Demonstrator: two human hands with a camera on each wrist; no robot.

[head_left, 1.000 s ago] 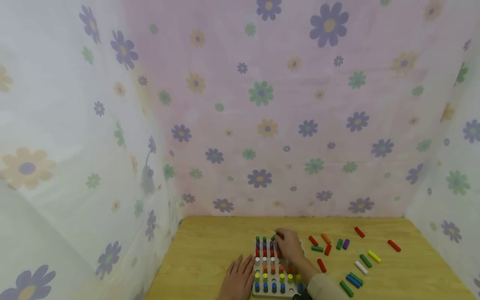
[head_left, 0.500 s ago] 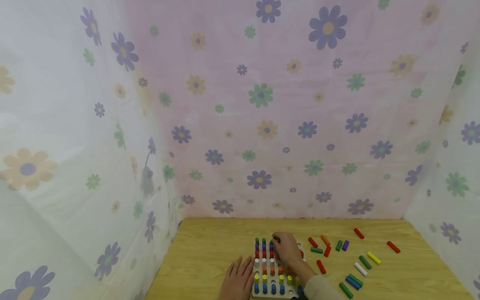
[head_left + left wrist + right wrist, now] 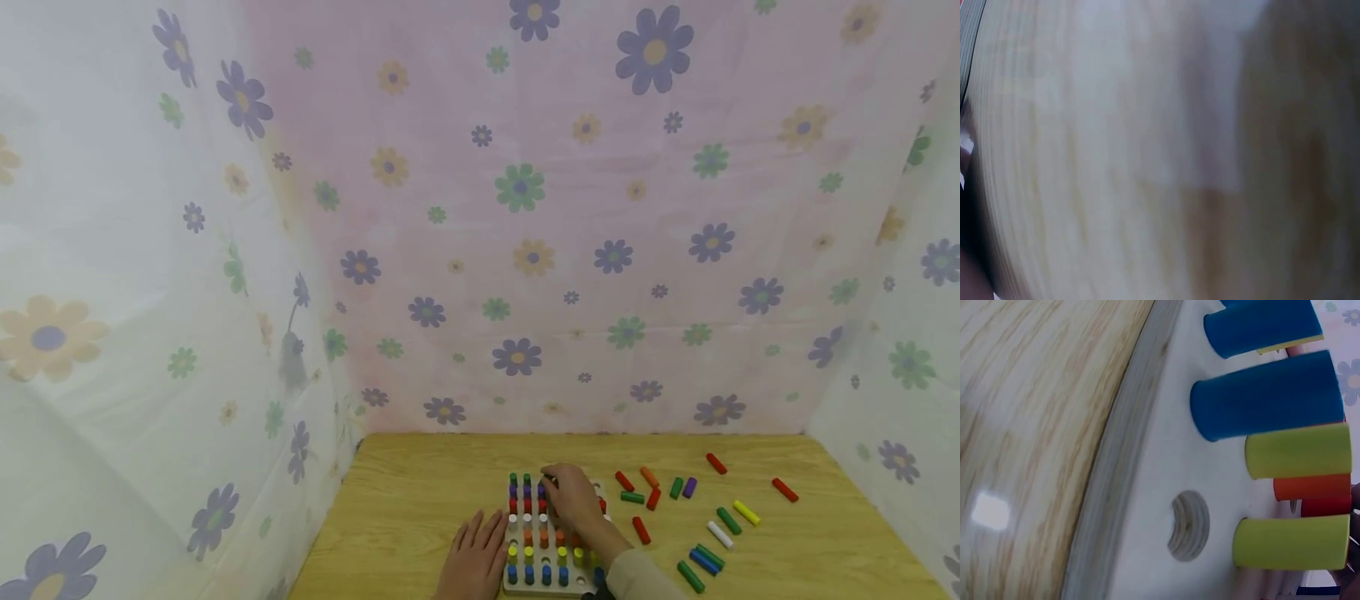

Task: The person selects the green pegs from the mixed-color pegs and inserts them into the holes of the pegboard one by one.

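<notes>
A pale pegboard (image 3: 557,588) holds rows of coloured pegs, among them white pegs (image 3: 513,522), yellow pegs (image 3: 513,553) and blue pegs (image 3: 529,575). My right hand (image 3: 576,503) reaches over it, fingers pinching a green peg at the back row that they largely hide. Two green pegs (image 3: 521,479) stand to the left in that row. Flat on the table against the board's left side lies my left hand (image 3: 476,557), fingers spread. In the right wrist view, an unfilled hole (image 3: 1189,525) shows near upright blue pegs (image 3: 1266,395) and lime-yellow pegs (image 3: 1294,542).
Loose pegs lie right of the board on the wooden table (image 3: 405,500), including a red peg (image 3: 784,490), a yellow peg (image 3: 746,512), a white peg (image 3: 721,535) and a green peg (image 3: 691,577). Flowered sheets (image 3: 517,250) enclose the table's back and sides.
My right hand has lowered the green peg at the back row, from a tilted pose to right at the board. The left hand stays put.
</notes>
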